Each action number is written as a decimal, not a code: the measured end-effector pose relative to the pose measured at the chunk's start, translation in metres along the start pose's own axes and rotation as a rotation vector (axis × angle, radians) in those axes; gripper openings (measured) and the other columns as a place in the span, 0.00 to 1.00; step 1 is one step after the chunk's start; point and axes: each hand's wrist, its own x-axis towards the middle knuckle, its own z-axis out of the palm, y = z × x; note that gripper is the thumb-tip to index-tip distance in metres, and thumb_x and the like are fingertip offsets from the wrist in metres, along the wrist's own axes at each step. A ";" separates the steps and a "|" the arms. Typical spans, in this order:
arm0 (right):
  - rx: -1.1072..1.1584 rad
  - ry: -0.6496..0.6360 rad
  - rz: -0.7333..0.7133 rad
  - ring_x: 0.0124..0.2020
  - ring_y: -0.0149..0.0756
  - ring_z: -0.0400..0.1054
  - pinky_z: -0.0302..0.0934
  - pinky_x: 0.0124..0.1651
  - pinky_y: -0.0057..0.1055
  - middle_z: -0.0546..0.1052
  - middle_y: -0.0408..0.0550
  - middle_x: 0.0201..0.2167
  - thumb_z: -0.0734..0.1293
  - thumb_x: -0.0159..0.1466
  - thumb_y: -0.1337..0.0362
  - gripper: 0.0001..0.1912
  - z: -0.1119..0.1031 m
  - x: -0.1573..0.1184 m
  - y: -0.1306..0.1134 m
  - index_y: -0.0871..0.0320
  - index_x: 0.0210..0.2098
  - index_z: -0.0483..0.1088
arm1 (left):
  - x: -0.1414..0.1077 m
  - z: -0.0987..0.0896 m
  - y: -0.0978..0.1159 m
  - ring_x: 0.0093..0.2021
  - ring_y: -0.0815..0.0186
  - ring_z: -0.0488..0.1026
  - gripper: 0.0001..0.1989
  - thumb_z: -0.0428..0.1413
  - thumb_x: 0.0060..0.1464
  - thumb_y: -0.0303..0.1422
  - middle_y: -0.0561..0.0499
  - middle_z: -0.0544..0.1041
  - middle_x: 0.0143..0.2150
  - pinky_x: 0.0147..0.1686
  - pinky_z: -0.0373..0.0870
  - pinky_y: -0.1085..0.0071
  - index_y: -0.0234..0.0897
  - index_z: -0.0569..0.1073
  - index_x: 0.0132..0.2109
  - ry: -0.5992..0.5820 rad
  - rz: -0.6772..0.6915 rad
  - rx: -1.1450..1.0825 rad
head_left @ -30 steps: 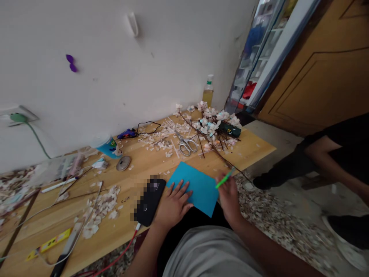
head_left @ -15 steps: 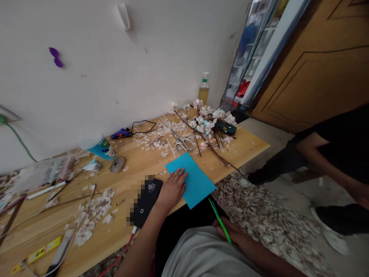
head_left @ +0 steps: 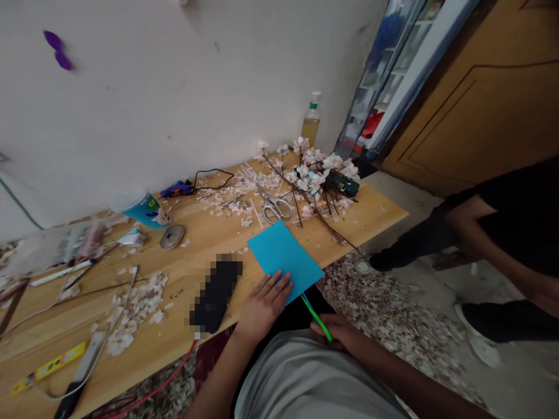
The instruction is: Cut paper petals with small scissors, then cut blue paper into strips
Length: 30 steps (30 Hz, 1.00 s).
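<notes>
A blue sheet (head_left: 286, 253) lies at the table's front edge, one corner reaching past it. My left hand (head_left: 265, 302) rests palm down on the sheet's lower left part, fingers slightly spread. Beyond the edge, over my lap, my right hand (head_left: 340, 331) is closed around a thin green and blue strip (head_left: 321, 325), whose upper end meets the sheet's lower edge. Silver scissors (head_left: 275, 206) lie just behind the sheet. To the left is a black phone (head_left: 218, 297), partly pixelated, with a red cable.
Branches with white blossoms (head_left: 314, 174) and a bottle (head_left: 310, 125) stand at the back right. A blue cup (head_left: 148, 210), a round lid (head_left: 172, 237), a glue gun (head_left: 177, 188) and a cutter (head_left: 82, 369) are on the left. A person's arm (head_left: 502, 250) shows at right.
My left hand has slid down the sheet toward its lower edge. My right hand has moved left with the green strip, nearer the sheet. The camera view has shifted slightly.
</notes>
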 end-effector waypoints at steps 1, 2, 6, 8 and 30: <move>0.003 0.014 -0.004 0.21 0.26 0.46 0.38 0.26 0.28 0.56 0.36 0.18 0.67 0.53 0.39 0.27 0.000 0.000 0.001 0.57 0.21 0.58 | -0.001 0.000 -0.001 0.69 0.62 0.51 0.22 0.46 0.65 0.31 0.49 0.63 0.67 0.66 0.58 0.58 0.40 0.61 0.65 0.017 0.014 0.001; 0.010 0.028 -0.005 0.22 0.26 0.47 0.39 0.26 0.27 0.57 0.36 0.19 0.67 0.53 0.40 0.27 0.001 0.000 0.002 0.57 0.21 0.58 | -0.002 0.001 -0.001 0.69 0.63 0.52 0.21 0.45 0.66 0.30 0.50 0.65 0.66 0.65 0.59 0.59 0.40 0.62 0.64 0.033 0.024 -0.001; -0.036 0.030 0.001 0.20 0.26 0.47 0.37 0.25 0.28 0.59 0.37 0.19 0.66 0.55 0.40 0.26 -0.001 -0.002 0.004 0.57 0.22 0.61 | -0.008 0.000 0.000 0.69 0.64 0.53 0.19 0.42 0.67 0.30 0.51 0.68 0.63 0.65 0.60 0.58 0.41 0.65 0.62 0.063 0.029 -0.013; -0.070 0.025 0.012 0.19 0.26 0.47 0.37 0.24 0.28 0.60 0.38 0.18 0.65 0.56 0.40 0.26 -0.001 -0.003 0.001 0.58 0.22 0.63 | -0.011 -0.001 0.003 0.69 0.63 0.54 0.19 0.42 0.67 0.30 0.50 0.68 0.63 0.65 0.61 0.58 0.40 0.66 0.61 0.076 0.035 -0.014; -0.169 0.052 0.026 0.16 0.25 0.46 0.36 0.22 0.28 0.56 0.36 0.13 0.65 0.56 0.39 0.27 0.008 -0.003 -0.006 0.58 0.20 0.65 | 0.003 -0.030 -0.013 0.71 0.53 0.44 0.34 0.44 0.62 0.50 0.41 0.52 0.71 0.68 0.39 0.44 0.34 0.54 0.68 -0.047 -0.183 -0.014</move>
